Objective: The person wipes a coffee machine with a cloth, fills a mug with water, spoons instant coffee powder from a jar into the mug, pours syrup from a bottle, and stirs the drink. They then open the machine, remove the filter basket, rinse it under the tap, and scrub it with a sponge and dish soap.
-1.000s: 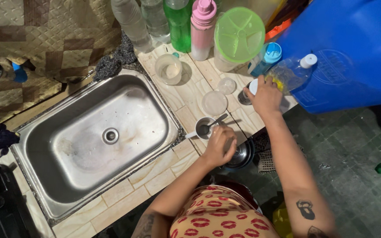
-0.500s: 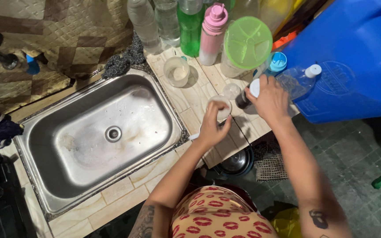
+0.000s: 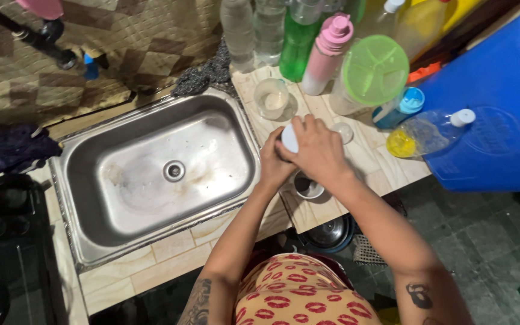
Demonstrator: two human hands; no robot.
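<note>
My left hand (image 3: pixel 274 161) and my right hand (image 3: pixel 317 149) are pressed together above the tiled counter (image 3: pixel 368 159), just right of the sink. Between them they clasp a small dark jar; only its round white cap (image 3: pixel 288 138) shows, pointing toward the sink. My right hand wraps over the jar's body and hides it. My left hand's fingers curl up against the cap from below. Directly under my hands stands a white mug (image 3: pixel 307 187) with something dark inside. A small clear lid (image 3: pixel 343 132) lies just right of my right hand.
A steel sink (image 3: pixel 164 171) fills the left. Behind my hands stand a clear cup (image 3: pixel 271 98), green (image 3: pixel 299 42) and pink (image 3: pixel 327 55) bottles, a green-lidded tub (image 3: pixel 374 69), a lying bottle of yellow liquid (image 3: pixel 428 132) and a big blue container (image 3: pixel 501 120). A metal pot (image 3: pixel 327 233) sits below the counter.
My right hand carried the white-capped jar left from the counter's back to above the mug. My left hand left the spoon, picked up a clear lid, then joined the right hand.
</note>
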